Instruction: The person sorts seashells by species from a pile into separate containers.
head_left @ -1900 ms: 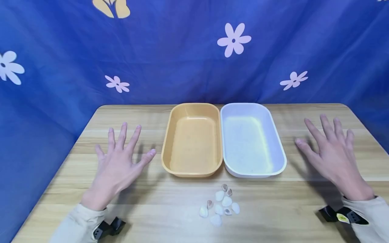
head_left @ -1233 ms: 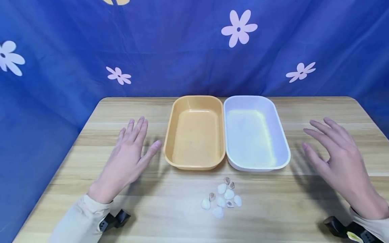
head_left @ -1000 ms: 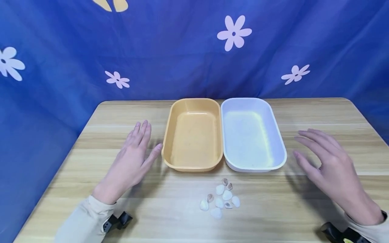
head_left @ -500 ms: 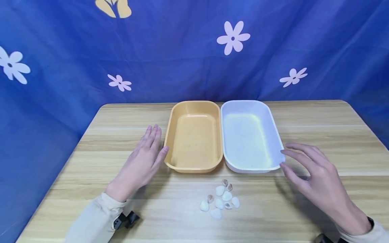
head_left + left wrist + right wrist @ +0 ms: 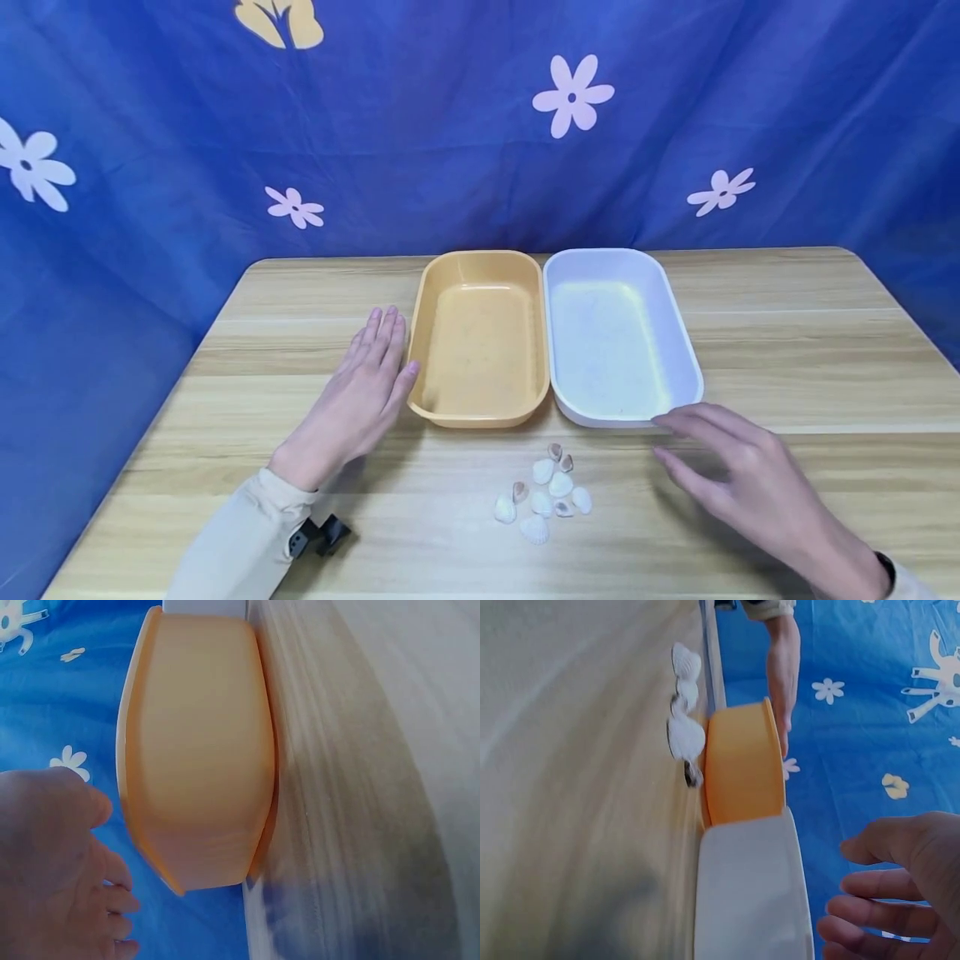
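On the left of the head view my left hand (image 5: 354, 397), fingers straight and together, is beside the orange-tan tray (image 5: 480, 422). Its thumb and fingertips overlap the tray's left rim; whether they touch cannot be told. In the left wrist view, the hand (image 5: 56, 855) appears apart from the tray's wall (image 5: 202, 750). My right hand (image 5: 757, 479) hovers at the near right corner of the white tray (image 5: 622, 421), fingers loosely bent and holding nothing. Several small seashells (image 5: 542, 502), mostly white and some brownish, lie on the table in front of the trays.
The two trays stand side by side near the back edge of the wooden table (image 5: 810, 333). Behind them hangs a blue cloth (image 5: 450, 125) with white flowers. A black wrist camera (image 5: 318, 536) sits on my left wrist.
Both hands have come inward from the table's sides. The left went right to the orange tray and its spread fingers closed together; the right came left and nearer to the shells. Shells and trays stayed put.
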Action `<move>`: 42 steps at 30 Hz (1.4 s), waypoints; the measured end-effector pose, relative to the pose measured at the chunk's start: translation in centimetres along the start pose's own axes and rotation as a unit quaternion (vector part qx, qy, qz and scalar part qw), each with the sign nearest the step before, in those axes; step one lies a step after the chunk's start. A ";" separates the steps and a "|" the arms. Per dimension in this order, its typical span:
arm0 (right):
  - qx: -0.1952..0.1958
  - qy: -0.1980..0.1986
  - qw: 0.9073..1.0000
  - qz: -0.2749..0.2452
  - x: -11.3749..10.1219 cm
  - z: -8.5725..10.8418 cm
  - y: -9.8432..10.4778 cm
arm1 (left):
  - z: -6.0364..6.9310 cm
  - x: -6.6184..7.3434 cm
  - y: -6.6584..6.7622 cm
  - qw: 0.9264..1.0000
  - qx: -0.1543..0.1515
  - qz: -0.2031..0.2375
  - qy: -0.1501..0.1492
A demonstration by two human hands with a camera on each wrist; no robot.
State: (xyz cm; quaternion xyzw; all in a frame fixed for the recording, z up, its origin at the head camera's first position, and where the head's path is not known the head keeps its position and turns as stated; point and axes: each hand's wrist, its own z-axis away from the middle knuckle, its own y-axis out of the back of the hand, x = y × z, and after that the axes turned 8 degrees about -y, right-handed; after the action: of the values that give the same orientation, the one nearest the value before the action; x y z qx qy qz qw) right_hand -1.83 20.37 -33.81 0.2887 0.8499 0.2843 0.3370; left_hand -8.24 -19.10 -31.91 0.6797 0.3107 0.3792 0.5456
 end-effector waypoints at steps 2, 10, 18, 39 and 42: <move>-0.023 -0.005 1.000 0.003 -0.2 0.2 -0.3 | -0.2 0.0 0.0 1.000 -0.006 0.005 0.003; -0.095 -0.008 0.995 0.025 -1.0 1.4 -2.0 | -0.9 -0.2 -0.2 1.000 -0.014 0.017 0.001; -0.162 -0.024 0.986 0.028 -1.9 2.2 -3.7 | -0.8 -0.2 -0.7 1.000 -0.012 0.020 0.000; -0.219 -0.045 0.975 -0.005 -2.4 1.8 -5.4 | -0.8 -0.2 -1.4 1.000 0.001 -0.004 -0.021; -0.212 -0.040 0.976 -0.009 -2.4 1.8 -5.7 | -0.7 -0.2 -1.4 1.000 -0.003 -0.007 -0.026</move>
State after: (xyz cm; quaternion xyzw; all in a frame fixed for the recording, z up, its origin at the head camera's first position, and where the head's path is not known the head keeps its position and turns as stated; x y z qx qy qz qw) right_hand -0.72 15.47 -37.80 0.2141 0.7589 0.4430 0.4266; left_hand -8.98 -18.59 -33.18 0.6856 0.3004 0.3584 0.5579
